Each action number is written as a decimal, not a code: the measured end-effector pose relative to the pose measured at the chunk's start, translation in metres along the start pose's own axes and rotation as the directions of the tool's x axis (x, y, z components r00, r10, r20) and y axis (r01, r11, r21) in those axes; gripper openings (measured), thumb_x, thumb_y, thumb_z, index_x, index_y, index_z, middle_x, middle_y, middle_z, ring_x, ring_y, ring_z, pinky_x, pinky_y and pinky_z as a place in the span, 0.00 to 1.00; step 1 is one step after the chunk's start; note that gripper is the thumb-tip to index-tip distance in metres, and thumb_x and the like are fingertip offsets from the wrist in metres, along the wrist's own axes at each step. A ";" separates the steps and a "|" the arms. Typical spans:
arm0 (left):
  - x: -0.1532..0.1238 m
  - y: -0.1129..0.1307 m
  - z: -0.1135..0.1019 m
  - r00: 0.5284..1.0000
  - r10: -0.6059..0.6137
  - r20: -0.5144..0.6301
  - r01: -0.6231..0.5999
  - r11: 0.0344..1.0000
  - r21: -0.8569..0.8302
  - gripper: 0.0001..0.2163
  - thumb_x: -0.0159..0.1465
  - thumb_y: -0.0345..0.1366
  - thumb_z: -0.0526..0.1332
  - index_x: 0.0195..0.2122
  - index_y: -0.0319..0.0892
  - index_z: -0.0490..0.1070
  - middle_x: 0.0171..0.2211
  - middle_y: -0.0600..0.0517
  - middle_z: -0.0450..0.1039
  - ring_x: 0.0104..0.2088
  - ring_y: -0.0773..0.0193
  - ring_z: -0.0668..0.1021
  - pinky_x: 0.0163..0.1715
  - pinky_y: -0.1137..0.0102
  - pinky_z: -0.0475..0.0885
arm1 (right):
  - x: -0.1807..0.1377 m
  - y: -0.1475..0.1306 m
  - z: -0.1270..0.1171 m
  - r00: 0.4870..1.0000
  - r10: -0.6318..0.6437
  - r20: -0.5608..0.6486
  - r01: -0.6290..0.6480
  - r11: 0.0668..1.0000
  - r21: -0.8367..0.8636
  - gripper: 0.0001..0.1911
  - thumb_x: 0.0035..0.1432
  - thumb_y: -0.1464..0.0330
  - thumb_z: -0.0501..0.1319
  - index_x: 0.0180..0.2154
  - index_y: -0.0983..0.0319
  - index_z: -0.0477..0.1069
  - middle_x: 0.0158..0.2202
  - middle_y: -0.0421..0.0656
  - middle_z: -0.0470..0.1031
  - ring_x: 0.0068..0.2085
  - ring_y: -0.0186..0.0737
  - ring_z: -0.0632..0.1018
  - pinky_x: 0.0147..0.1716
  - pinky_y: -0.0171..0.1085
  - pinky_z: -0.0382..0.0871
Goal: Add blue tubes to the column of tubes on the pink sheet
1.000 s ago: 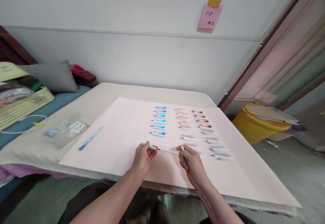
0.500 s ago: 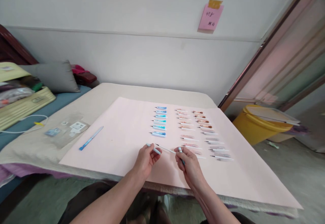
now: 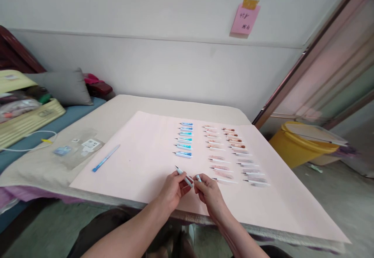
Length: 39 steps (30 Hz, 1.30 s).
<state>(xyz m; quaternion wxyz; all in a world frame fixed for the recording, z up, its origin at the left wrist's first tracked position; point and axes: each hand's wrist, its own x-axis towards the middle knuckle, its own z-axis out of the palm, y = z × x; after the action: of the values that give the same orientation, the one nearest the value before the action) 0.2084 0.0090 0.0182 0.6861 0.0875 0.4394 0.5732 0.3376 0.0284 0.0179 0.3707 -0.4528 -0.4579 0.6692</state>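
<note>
My left hand (image 3: 172, 191) is closed on a pale blue pen barrel (image 3: 185, 177) near the front edge of the sheet. A dark pointed tip shows at its far left end. A thin white pen refill (image 3: 189, 179) runs from the barrel to the fingers of my right hand (image 3: 208, 192). That hand is closed on the refill's end, and a second light blue pen part (image 3: 198, 178) sticks out of its grip. I cannot tell whether the refill is inside the barrel or along it. Beyond my hands lie blue pens with white refills (image 3: 183, 146).
Pinkish pens (image 3: 220, 168), brown-ended pens (image 3: 233, 140) and greyish pens (image 3: 255, 180) lie in rows on the pink sheet (image 3: 140, 141). A single blue pen (image 3: 105, 158) and plastic packaging (image 3: 84, 149) are at left. A yellow bin (image 3: 292, 143) stands right of the table.
My hands have come closer together. The refill in my right hand, earlier apart from the left hand's barrel, now meets it, with the dark tip at the barrel's far end.
</note>
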 end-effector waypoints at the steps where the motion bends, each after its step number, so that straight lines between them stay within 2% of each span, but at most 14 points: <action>1: 0.000 -0.001 0.000 1.000 -0.006 0.001 0.006 1.000 0.000 0.05 0.55 0.31 0.62 0.30 0.38 0.65 0.29 0.46 0.75 0.28 0.66 0.77 0.30 0.72 0.72 | 0.000 0.000 0.000 1.000 0.005 0.001 -0.005 1.000 -0.004 0.07 0.46 0.66 0.59 0.28 0.63 0.65 0.14 0.32 0.62 0.12 0.23 0.51 0.14 0.29 0.39; 11: 0.002 -0.003 -0.003 1.000 0.002 -0.024 -0.001 1.000 0.016 0.05 0.55 0.30 0.62 0.30 0.37 0.66 0.28 0.46 0.75 0.26 0.66 0.77 0.28 0.73 0.72 | 0.000 0.000 0.001 0.999 0.044 0.019 -0.044 0.999 -0.016 0.08 0.45 0.66 0.60 0.28 0.63 0.65 0.14 0.33 0.63 0.13 0.23 0.53 0.14 0.29 0.39; 16: 0.002 0.001 -0.002 0.997 0.006 -0.082 -0.004 1.000 0.026 0.05 0.55 0.30 0.61 0.30 0.37 0.65 0.27 0.47 0.74 0.25 0.68 0.76 0.26 0.74 0.71 | 0.002 0.000 -0.006 0.998 0.063 0.019 -0.064 0.995 0.081 0.10 0.47 0.65 0.61 0.30 0.66 0.69 0.18 0.36 0.66 0.12 0.21 0.53 0.13 0.29 0.38; 20: 0.001 -0.001 -0.001 0.997 -0.029 -0.069 0.034 0.997 0.073 0.05 0.54 0.30 0.61 0.30 0.37 0.66 0.26 0.47 0.74 0.24 0.68 0.76 0.24 0.75 0.70 | 0.006 -0.003 -0.014 0.986 0.167 -0.031 -0.153 0.955 0.255 0.13 0.48 0.64 0.62 0.33 0.67 0.72 0.23 0.41 0.71 0.14 0.22 0.58 0.12 0.28 0.46; 23: 0.001 -0.006 -0.001 0.997 -0.078 -0.030 0.081 0.990 0.119 0.06 0.53 0.30 0.62 0.31 0.37 0.67 0.27 0.47 0.75 0.24 0.67 0.76 0.23 0.75 0.69 | 0.010 -0.004 -0.019 0.952 0.300 -0.058 -0.254 0.884 0.392 0.09 0.46 0.69 0.64 0.31 0.68 0.73 0.24 0.44 0.73 0.18 0.26 0.66 0.12 0.27 0.55; 26: 0.000 -0.010 -0.001 0.995 -0.104 0.002 0.103 0.984 0.148 0.08 0.51 0.31 0.62 0.33 0.38 0.68 0.29 0.48 0.75 0.26 0.66 0.76 0.25 0.74 0.69 | 0.014 -0.002 -0.021 0.930 0.366 -0.022 -0.301 0.796 0.525 0.04 0.46 0.73 0.63 0.29 0.68 0.74 0.27 0.47 0.75 0.26 0.33 0.75 0.24 0.30 0.70; 29: -0.002 -0.013 0.000 0.995 -0.103 0.006 0.101 0.980 0.172 0.08 0.51 0.31 0.62 0.33 0.39 0.68 0.28 0.50 0.74 0.25 0.67 0.75 0.25 0.74 0.68 | 0.015 0.003 -0.019 0.925 0.380 0.007 -0.312 0.747 0.587 0.02 0.47 0.75 0.62 0.27 0.67 0.73 0.30 0.49 0.77 0.34 0.38 0.77 0.36 0.34 0.73; 31: -0.004 -0.015 0.001 0.994 -0.108 0.009 0.104 0.977 0.187 0.08 0.51 0.31 0.62 0.33 0.40 0.69 0.26 0.52 0.73 0.24 0.69 0.75 0.24 0.74 0.68 | 0.015 0.007 -0.015 0.927 0.374 0.005 -0.308 0.756 0.577 0.02 0.46 0.74 0.62 0.26 0.67 0.73 0.29 0.48 0.77 0.33 0.38 0.77 0.35 0.34 0.72; 35: -0.007 -0.023 0.003 0.992 -0.123 0.022 0.115 0.969 0.219 0.10 0.51 0.31 0.61 0.35 0.40 0.70 0.25 0.52 0.72 0.24 0.68 0.74 0.26 0.73 0.68 | 0.012 0.014 -0.004 0.955 0.296 -0.016 -0.256 0.850 0.460 0.05 0.45 0.71 0.62 0.25 0.68 0.73 0.22 0.44 0.74 0.24 0.35 0.73 0.23 0.32 0.68; 39: -0.007 -0.032 0.002 0.993 -0.117 0.028 0.108 0.967 0.230 0.10 0.50 0.32 0.62 0.35 0.40 0.70 0.25 0.52 0.71 0.25 0.67 0.74 0.27 0.70 0.69 | 0.009 0.021 0.002 0.968 0.241 -0.071 -0.199 0.907 0.370 0.07 0.45 0.68 0.62 0.23 0.67 0.72 0.19 0.41 0.72 0.20 0.33 0.70 0.18 0.32 0.62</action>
<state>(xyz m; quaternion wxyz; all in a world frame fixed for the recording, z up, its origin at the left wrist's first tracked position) 0.2332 -0.0068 0.0032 0.7117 0.1524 0.4925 0.4771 0.3310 0.0298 -0.0038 0.3951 -0.4638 -0.2514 0.7520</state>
